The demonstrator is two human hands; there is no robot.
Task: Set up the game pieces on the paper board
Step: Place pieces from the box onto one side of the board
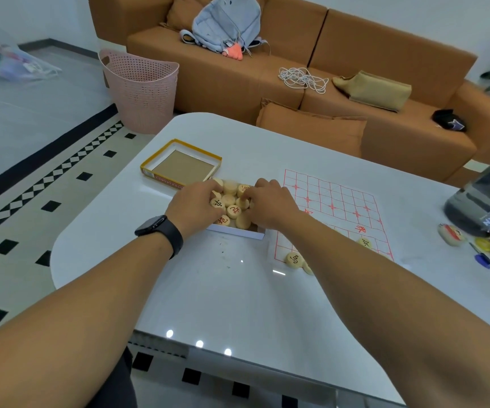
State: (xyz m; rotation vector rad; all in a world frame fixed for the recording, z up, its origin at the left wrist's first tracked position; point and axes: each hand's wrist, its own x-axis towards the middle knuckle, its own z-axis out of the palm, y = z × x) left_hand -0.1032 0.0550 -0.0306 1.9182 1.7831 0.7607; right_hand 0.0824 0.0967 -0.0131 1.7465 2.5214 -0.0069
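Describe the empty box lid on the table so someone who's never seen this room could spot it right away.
On the white table, look to the far left edge, just beyond the tray of wooden discs. The box lid lies upside down there: shallow, yellow-rimmed, brown cardboard inside, nothing in it.

I observe a white glossy table (238, 290) with rounded corners. Directly on it: an upturned yellow-edged box lid (180, 166), a white tray (238, 231) of wooden discs, a red-gridded paper board (335, 201), a dark jar (485, 198) on its side, and small items (482, 254) at the right edge.
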